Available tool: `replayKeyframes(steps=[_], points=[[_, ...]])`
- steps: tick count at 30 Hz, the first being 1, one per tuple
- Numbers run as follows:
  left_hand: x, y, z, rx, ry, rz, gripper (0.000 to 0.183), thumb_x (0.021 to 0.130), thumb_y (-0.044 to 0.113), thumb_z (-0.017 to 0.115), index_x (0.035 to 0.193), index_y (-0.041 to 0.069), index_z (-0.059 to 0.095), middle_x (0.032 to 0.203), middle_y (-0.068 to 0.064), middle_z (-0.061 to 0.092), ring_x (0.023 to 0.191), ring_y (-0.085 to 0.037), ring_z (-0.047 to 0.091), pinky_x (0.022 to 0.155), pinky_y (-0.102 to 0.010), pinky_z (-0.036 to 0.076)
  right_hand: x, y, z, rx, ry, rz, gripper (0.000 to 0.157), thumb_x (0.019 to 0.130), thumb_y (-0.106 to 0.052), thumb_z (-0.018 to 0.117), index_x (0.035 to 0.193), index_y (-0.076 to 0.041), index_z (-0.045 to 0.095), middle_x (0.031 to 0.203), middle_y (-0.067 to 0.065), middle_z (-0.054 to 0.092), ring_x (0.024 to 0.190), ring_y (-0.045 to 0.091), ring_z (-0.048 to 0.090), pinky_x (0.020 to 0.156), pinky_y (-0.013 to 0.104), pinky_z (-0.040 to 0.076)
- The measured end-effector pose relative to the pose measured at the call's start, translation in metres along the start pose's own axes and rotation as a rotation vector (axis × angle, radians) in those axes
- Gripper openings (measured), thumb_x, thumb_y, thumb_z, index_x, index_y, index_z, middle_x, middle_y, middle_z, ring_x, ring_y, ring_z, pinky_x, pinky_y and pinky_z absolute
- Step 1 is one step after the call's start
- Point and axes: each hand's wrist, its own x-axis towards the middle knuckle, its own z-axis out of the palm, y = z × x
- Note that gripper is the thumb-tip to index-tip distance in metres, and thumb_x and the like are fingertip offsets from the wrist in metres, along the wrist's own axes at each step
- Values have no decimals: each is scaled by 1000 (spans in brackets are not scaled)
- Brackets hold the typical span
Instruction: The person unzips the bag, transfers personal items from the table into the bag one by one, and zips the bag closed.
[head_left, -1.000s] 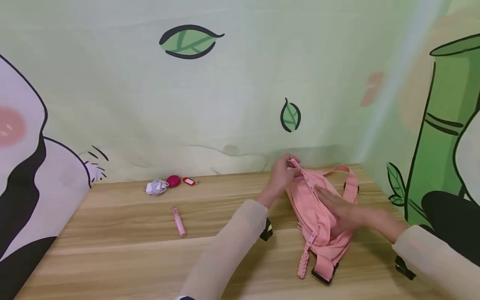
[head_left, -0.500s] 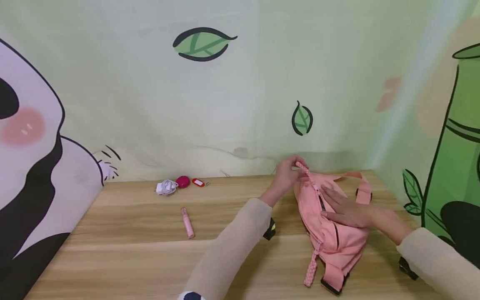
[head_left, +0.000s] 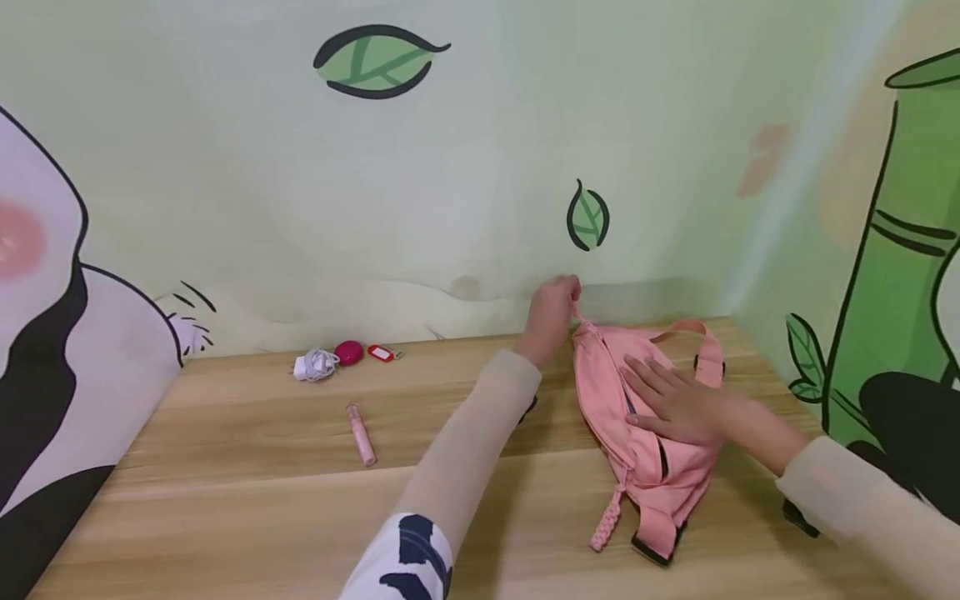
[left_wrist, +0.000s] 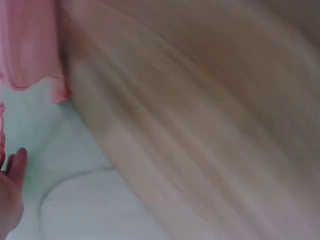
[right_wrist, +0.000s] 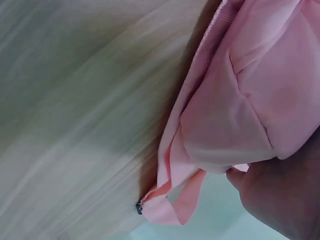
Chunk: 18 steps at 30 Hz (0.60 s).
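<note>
1 pink bag [head_left: 609, 404] lay on the table [head_left: 262, 508]. At its far end, the left hand [head_left: 551, 317] gripped a braided pull [head_left: 584, 319]; on its front, the right hand [head_left: 686, 410] lay spread. Working its zipper [head_left: 663, 460] seemed the step; the next tug likely needed the bag steadied.

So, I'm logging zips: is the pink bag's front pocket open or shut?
Open: the front pocket shows a dark gap by the right hand.
</note>
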Motion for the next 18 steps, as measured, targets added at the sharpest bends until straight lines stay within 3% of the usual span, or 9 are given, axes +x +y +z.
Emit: replayKeyframes(steps=[2,6,10,13,16,18], points=[[-5,-7,2,151,-48,29,21,85,-6,55,77,13,57,72,3,55,65,-10,49,54,-21,41,0,-3,2,-15,-17,2,75,99,-56,28,151,-4,13,157,18,2,141,43,5,109,61,16],[-14,-8,2,236,-195,12,18,85,3,59,79,18,54,76,5,53,68,-11,50,52,-25,41,-1,-5,9,10,-4,2,74,99,-55,28,151,-5,12,158,16,1,142,42,5,109,60,17],[-18,-3,2,64,-395,57,7,84,13,60,90,16,58,87,1,55,77,-13,51,58,-23,42,-2,-2,13,34,17,5,73,99,-53,28,151,-5,13,158,16,1,142,41,5,108,61,17],[-18,-2,3,-117,-504,60,21,89,20,59,107,11,63,98,-2,60,87,-13,55,69,-21,45,-2,1,12,43,31,7,72,100,-52,30,152,-6,12,158,15,1,142,41,5,107,62,17],[-14,-4,5,-93,-570,139,25,93,23,60,114,11,68,102,-1,67,90,-11,57,76,-20,46,-2,2,9,54,43,-3,71,100,-51,31,152,-6,11,158,16,1,141,42,6,106,64,17],[-9,-5,7,-2,-596,209,22,93,23,61,108,12,72,97,2,69,85,-10,57,75,-19,45,-3,2,5,62,43,-13,71,100,-50,31,152,-5,11,158,17,1,141,43,6,105,65,17]])
